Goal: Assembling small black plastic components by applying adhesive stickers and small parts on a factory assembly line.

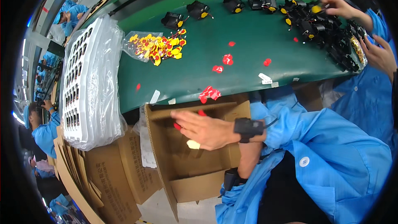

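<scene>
My right hand (209, 132) is over an open cardboard box (186, 184), slightly blurred, its fingers stretched out to the left. Close by its fingers are small red pieces (178, 126), and a pale yellow piece (193, 144) shows just below the hand. Whether these touch the hand or are falling, I cannot tell. My left forearm (249, 159) rises from below and passes behind the right wrist, so the left hand's fingers are hidden. Both wrists carry a black strapped device (248, 130).
Red scraps (209, 94) lie on the green worktop (195, 70), along with yellow-and-red stickers (159, 49) and black plastic housings (198, 9). A bagged white tray stack (89, 83) stands left. At the right, another person's hands (379, 54) handle piled housings. Flattened cardboard (112, 178) lies lower left.
</scene>
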{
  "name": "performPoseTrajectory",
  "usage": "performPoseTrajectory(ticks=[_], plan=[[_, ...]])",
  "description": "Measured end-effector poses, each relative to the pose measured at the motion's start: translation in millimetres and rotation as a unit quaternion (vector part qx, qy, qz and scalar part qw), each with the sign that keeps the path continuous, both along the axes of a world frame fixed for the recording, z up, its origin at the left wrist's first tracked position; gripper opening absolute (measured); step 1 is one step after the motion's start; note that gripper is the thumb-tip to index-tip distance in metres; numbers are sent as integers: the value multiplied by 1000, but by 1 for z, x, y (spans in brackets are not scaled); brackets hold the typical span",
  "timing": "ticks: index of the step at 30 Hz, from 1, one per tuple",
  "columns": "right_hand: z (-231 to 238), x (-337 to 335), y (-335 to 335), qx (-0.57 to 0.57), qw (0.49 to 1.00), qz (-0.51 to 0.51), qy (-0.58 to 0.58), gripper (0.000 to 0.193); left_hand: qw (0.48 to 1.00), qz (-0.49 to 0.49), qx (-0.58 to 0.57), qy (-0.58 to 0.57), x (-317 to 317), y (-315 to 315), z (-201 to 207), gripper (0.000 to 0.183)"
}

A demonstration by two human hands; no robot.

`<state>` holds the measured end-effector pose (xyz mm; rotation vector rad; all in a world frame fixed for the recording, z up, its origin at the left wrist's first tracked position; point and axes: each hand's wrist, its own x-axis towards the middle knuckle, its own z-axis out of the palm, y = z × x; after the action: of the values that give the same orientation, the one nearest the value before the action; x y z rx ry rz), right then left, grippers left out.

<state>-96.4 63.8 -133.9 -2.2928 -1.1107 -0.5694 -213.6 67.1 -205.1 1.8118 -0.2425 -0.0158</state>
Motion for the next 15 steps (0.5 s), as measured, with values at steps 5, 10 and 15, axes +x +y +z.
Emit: performPoseTrajectory(ticks=[5,10,15], plan=[[-51,0,18,-50,957,190,215,32,828,-199,515,-101,8,11,37,12],[-54,-7,11,105,912,179,354,23,889,-140,413,-140,1,11,10,16],[-42,-13,3,-193,865,178,427,21,919,-57,319,-224,-2,8,-11,19]])
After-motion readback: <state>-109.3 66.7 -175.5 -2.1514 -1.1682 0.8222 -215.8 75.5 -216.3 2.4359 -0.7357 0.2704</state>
